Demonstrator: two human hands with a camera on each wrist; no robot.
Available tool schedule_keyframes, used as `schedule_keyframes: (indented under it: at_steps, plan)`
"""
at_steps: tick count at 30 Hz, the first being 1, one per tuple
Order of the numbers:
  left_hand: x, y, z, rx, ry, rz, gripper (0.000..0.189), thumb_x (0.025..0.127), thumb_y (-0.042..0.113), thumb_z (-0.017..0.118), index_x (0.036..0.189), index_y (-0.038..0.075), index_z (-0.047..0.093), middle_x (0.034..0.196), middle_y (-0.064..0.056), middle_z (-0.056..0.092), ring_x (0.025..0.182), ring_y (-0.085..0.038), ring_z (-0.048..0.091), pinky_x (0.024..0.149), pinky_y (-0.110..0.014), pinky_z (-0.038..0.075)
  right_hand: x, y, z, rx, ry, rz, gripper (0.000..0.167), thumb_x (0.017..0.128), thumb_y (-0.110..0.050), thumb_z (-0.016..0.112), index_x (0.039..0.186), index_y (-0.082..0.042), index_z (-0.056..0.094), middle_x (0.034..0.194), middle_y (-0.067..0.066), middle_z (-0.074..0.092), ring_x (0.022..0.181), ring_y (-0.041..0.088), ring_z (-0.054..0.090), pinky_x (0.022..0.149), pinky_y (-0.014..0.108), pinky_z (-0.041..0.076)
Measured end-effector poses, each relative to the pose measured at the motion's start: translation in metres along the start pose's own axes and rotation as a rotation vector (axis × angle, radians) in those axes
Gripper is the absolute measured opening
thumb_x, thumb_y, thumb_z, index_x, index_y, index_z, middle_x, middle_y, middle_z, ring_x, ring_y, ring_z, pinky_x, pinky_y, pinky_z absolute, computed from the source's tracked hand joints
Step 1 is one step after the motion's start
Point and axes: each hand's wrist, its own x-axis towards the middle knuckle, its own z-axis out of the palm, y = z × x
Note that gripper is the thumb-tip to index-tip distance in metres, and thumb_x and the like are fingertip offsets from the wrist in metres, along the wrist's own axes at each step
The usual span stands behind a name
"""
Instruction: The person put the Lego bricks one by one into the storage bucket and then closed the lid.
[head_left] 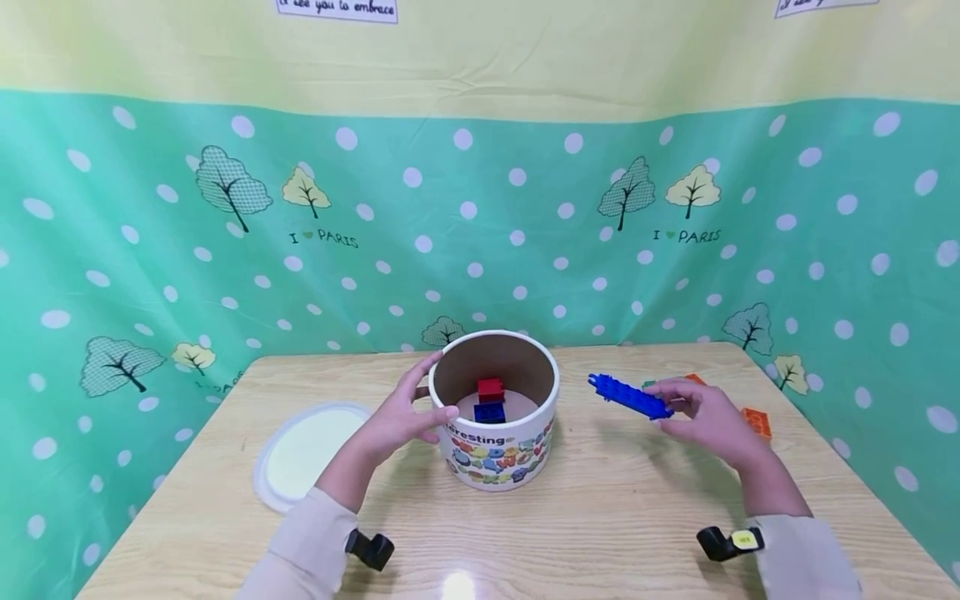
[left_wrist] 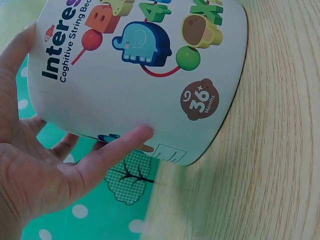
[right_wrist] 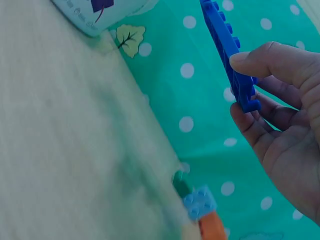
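Note:
My left hand point(head_left: 402, 418) rests with spread fingers against the left side of a white bucket point(head_left: 501, 467) printed with colourful toy pictures; its thumb lies by the rim. In the left wrist view, one finger lies straight along the printed wall. Inside the bucket sit a red toy brick point(head_left: 491, 389) and a blue toy brick point(head_left: 489, 413). Above the table to the right, my right hand point(head_left: 708, 419) pinches one end of a long blue studded building-block piece point(head_left: 630, 396). Small hooks show at the piece's ends, and it points towards the bucket.
A round white lid point(head_left: 315, 454) lies on the wooden table point(head_left: 600, 533) left of the bucket. Beyond the right hand are an orange brick point(head_left: 757, 422) and a light blue brick point(right_wrist: 200, 202). A green dotted curtain point(head_left: 480, 225) hangs behind the table.

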Motion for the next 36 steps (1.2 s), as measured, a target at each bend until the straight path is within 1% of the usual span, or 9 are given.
schedule_keyframes:
  at_steps: [3,6,8,14,20,24,27,31,36]
  plan:
    - [-0.001,0.001,0.0,-0.001,0.002,0.003,0.093,0.081,0.029,0.08,0.154,0.034,0.022,0.158,-0.006,0.014,0.139,-0.044,0.024,0.071,-0.049,0.059,0.009,-0.01,0.0,0.004,-0.005,-0.015,0.04,0.085,-0.013,0.077,0.122,-0.005,0.065,0.128,0.018,0.057,0.112,0.035,0.057,0.09,0.011,0.043]
    - [-0.002,0.001,0.0,-0.003,0.004,0.005,0.094,0.08,0.031,0.081,0.154,0.034,0.022,0.158,-0.006,0.014,0.138,-0.045,0.023,0.071,-0.049,0.058,0.018,-0.018,-0.001,0.024,-0.014,-0.038,0.041,0.084,-0.014,0.078,0.122,-0.004,0.065,0.129,0.018,0.057,0.112,0.036,0.058,0.089,0.016,0.048]
    - [-0.002,0.001,0.0,-0.002,0.005,0.003,0.094,0.08,0.032,0.081,0.154,0.034,0.022,0.158,-0.006,0.014,0.138,-0.044,0.024,0.071,-0.049,0.058,0.022,-0.023,-0.003,0.04,-0.022,-0.04,0.043,0.083,-0.013,0.078,0.122,-0.003,0.065,0.13,0.019,0.056,0.11,0.037,0.058,0.085,0.02,0.052]
    - [0.001,0.002,0.001,0.017,0.005,0.002,0.093,0.08,0.033,0.081,0.153,0.036,0.023,0.158,-0.004,0.015,0.138,-0.042,0.026,0.072,-0.05,0.058,0.032,-0.038,-0.01,0.028,-0.051,-0.061,0.044,0.083,-0.013,0.078,0.124,-0.003,0.064,0.133,0.02,0.053,0.111,0.038,0.057,0.082,0.023,0.053]
    - [0.002,0.0,0.002,0.012,-0.003,0.0,0.092,0.082,0.027,0.08,0.154,0.033,0.023,0.158,-0.007,0.016,0.138,-0.044,0.025,0.072,-0.051,0.058,0.045,-0.058,-0.01,-0.032,-0.08,-0.085,0.042,0.084,-0.015,0.078,0.122,-0.006,0.065,0.133,0.018,0.055,0.115,0.038,0.056,0.094,0.044,0.05]
    - [0.001,-0.001,0.002,0.007,-0.011,-0.004,0.092,0.083,0.026,0.079,0.154,0.031,0.022,0.158,-0.009,0.015,0.138,-0.045,0.024,0.072,-0.05,0.058,0.057,-0.071,-0.007,-0.037,-0.119,-0.097,0.041,0.084,-0.016,0.078,0.122,-0.007,0.066,0.13,0.015,0.057,0.116,0.037,0.055,0.096,0.054,0.047]
    - [0.001,-0.001,0.001,0.005,-0.009,-0.003,0.091,0.084,0.024,0.079,0.154,0.031,0.022,0.158,-0.01,0.015,0.139,-0.046,0.024,0.072,-0.051,0.058,0.067,-0.08,-0.005,-0.036,-0.153,-0.121,0.04,0.083,-0.013,0.078,0.121,-0.006,0.067,0.13,0.016,0.058,0.115,0.035,0.055,0.097,0.054,0.047]
    - [0.001,-0.001,-0.001,0.008,-0.006,0.001,0.091,0.083,0.025,0.079,0.155,0.03,0.022,0.159,-0.01,0.014,0.139,-0.046,0.023,0.072,-0.053,0.057,0.081,-0.091,-0.002,-0.059,-0.19,-0.137,0.037,0.082,-0.011,0.078,0.118,-0.008,0.069,0.122,0.012,0.062,0.111,0.031,0.056,0.096,0.051,0.048]
    - [0.0,0.0,-0.001,0.018,-0.007,0.0,0.093,0.083,0.029,0.079,0.155,0.03,0.021,0.159,-0.01,0.014,0.138,-0.046,0.024,0.073,-0.052,0.058,0.094,-0.103,0.002,-0.083,-0.229,-0.11,0.036,0.082,-0.011,0.077,0.117,-0.01,0.069,0.109,0.01,0.064,0.109,0.033,0.059,0.087,0.046,0.054]
